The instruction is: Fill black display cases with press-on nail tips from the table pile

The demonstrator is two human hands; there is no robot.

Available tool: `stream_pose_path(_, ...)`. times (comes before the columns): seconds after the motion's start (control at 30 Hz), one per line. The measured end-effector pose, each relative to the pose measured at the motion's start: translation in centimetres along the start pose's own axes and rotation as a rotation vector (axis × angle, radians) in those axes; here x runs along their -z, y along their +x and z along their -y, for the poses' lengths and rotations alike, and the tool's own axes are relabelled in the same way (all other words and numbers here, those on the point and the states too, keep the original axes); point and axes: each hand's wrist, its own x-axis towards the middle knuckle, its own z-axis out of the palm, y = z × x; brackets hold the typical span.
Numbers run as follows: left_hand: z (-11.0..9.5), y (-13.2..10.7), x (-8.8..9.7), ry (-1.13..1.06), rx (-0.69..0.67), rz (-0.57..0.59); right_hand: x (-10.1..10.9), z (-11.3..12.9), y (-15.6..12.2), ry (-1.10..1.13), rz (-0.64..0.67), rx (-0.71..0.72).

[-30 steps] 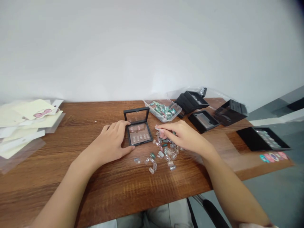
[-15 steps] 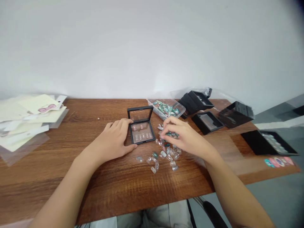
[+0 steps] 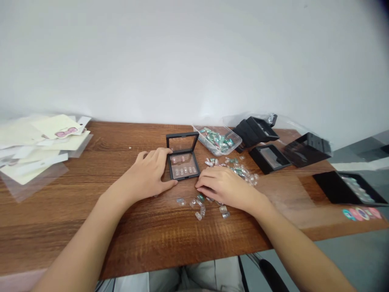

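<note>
A small black press-on nail case [image 3: 196, 171] stands on the table with its windowed lid raised. Several pale nails [image 3: 184, 170] sit inside in rows. My left hand [image 3: 152, 172] holds the case at its left side, forefinger by the hinge and thumb by the front corner. Just right of the case, my right hand [image 3: 226, 184] lies low over loose nails, its fingers closed together; whatever is under the fingertips is hidden. Clear and green false nails [image 3: 243, 172] are scattered behind and beside this hand, with a few more clear nails [image 3: 199, 213] in front.
A clear plastic tub [image 3: 217, 150] of green nails stands behind. Black boxes [image 3: 267, 158] fill the right side, with a longer black case [image 3: 330, 186] and round stickers [image 3: 361, 213] near the right edge. Cards and sleeves [image 3: 39, 142] are piled at the left.
My right hand has lowered from a raised pinch onto the nails and moved slightly left. Part of the pile has shifted right and back. My left hand stays at the case.
</note>
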Motion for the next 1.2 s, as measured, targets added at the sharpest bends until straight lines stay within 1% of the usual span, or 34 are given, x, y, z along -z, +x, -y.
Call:
stream_pose_path(0.23,0.1,0.0,-0.1,-0.008,-0.003,-0.005,0.7,-0.2,0.0,0.056,0.003,-0.058)
stream_pose_path(0.53,-0.1,0.0,0.1,-0.008,0.002,-0.001,0.0,-0.2,0.2,0.001,-0.017,-0.151)
stream_pose_path(0.73,0.0,-0.1,0.0,-0.011,0.0,-0.004,-0.2,-0.3,0.2,-0.014,-0.025,-0.132)
stream_pose_path(0.9,-0.1,-0.1,0.1,0.002,-0.011,-0.008,0.2,-0.3,0.2,-0.017,-0.008,-0.1)
stream_pose_path(1.03,-0.4,-0.1,0.2,0.013,-0.023,-0.004,0.5,-0.6,0.1,0.025,-0.066,-0.079)
stream_pose_path(1.2,-1.4,-0.2,0.1,0.014,-0.079,0.015,0.1,-1.3,0.0,-0.03,-0.17,-0.144)
